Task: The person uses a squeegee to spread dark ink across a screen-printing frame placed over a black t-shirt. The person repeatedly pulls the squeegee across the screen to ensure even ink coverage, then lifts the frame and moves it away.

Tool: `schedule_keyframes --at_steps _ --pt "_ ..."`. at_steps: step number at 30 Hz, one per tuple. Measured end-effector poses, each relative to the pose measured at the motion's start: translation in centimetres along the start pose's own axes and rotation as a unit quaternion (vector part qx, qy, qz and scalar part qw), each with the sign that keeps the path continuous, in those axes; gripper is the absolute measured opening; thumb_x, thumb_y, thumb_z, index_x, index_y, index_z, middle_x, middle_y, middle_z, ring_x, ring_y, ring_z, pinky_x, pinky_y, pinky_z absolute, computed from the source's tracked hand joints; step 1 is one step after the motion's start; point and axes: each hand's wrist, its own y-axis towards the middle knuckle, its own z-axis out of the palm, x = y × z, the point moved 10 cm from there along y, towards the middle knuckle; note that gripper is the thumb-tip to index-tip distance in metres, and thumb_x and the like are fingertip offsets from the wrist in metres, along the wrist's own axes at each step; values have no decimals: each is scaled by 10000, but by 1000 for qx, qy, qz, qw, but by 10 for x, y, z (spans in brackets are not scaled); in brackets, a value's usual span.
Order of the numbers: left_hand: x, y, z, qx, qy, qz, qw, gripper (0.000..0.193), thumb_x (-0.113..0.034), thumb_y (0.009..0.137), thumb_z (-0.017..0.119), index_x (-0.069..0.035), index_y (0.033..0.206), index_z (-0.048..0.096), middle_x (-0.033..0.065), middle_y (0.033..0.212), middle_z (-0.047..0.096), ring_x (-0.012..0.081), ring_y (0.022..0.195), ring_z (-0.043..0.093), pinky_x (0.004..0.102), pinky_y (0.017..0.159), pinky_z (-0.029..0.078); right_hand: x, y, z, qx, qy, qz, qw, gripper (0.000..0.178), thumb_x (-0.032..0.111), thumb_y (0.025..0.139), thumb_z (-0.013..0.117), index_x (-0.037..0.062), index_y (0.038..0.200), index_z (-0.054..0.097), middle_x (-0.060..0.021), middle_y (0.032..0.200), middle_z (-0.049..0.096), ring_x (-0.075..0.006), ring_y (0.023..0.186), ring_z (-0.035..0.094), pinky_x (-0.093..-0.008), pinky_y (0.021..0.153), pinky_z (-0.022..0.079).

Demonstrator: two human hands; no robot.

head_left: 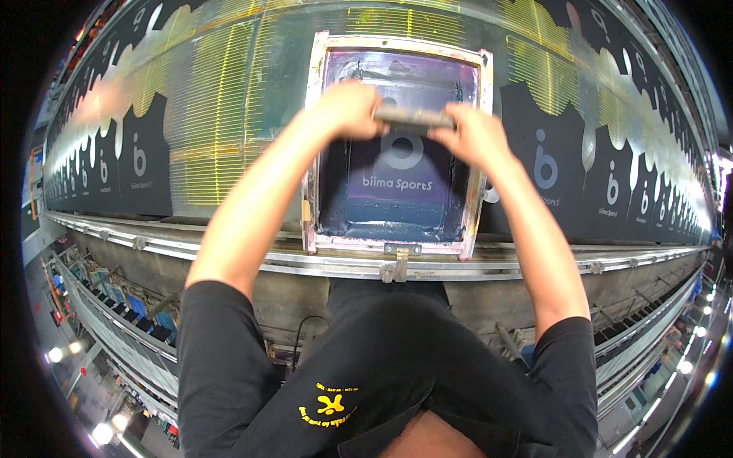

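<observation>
Both my hands grip a screen-printing squeegee [414, 117] by its two ends, my left hand [351, 108] on one end and my right hand [469, 136] on the other. The squeegee lies crosswise over the upper half of a printing screen [475, 195], whose pale frame is stained with ink. Below it, a light round design with lettering [402, 153] shows on the purple mesh. Dark ink [382, 229] is smeared along the mesh's near end and sides. What lies under the screen is mostly hidden.
Dark cut fabric pieces with printed designs lie in rows on the long table, one to the right [546, 145] and one to the left [137, 160]. Yellow ruled lines [217, 114] mark the surface. A metal rail [519, 263] runs along the near edge, with a clamp [400, 265] at the screen.
</observation>
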Motion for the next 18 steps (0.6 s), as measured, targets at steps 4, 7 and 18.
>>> schedule_keyframes --at_steps 4,7,18 --pt "34 79 -46 -75 48 13 996 471 -530 842 850 -89 1007 840 204 953 812 416 944 790 505 868 626 -42 87 -18 -41 3 11 999 450 464 843 895 74 1036 783 -178 992 797 -401 999 770 -504 859 603" --pt "26 77 -37 -111 69 -9 991 457 -512 829 868 -89 1000 842 197 931 807 422 917 788 519 855 625 -44 78 3 -58 -8 64 996 461 469 843 898 70 1050 794 -171 998 799 -391 996 771 -502 849 601" --pt "-41 -102 117 -38 -36 -8 999 277 -356 832 880 -107 943 829 172 904 800 371 940 793 514 831 631 39 -137 74 -67 30 -58 996 373 242 712 943 86 951 701 -84 919 693 -316 927 693 -465 814 523"
